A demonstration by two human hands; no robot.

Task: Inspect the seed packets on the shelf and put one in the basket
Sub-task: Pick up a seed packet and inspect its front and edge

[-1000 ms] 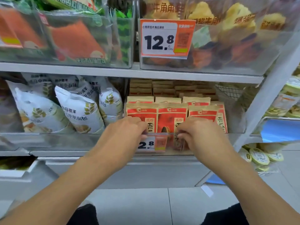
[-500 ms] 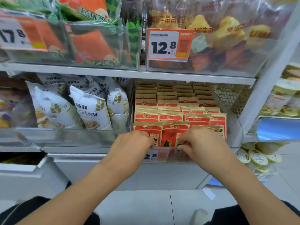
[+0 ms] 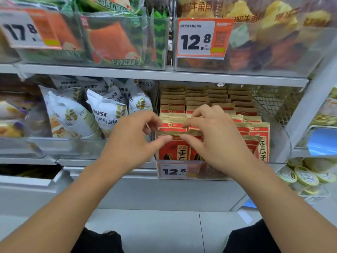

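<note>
Having risen from the bin's front edge, both hands (image 3: 131,137) (image 3: 215,136) now pinch the front seed packet's (image 3: 175,148) top.

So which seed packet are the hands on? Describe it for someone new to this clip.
Find the clear bin with the lower 12.8 price tag. The front-row packet at its left end is the one: both thumbs touch its tan top strip, which is bent, unlike its neighbours' flat ones.
</note>
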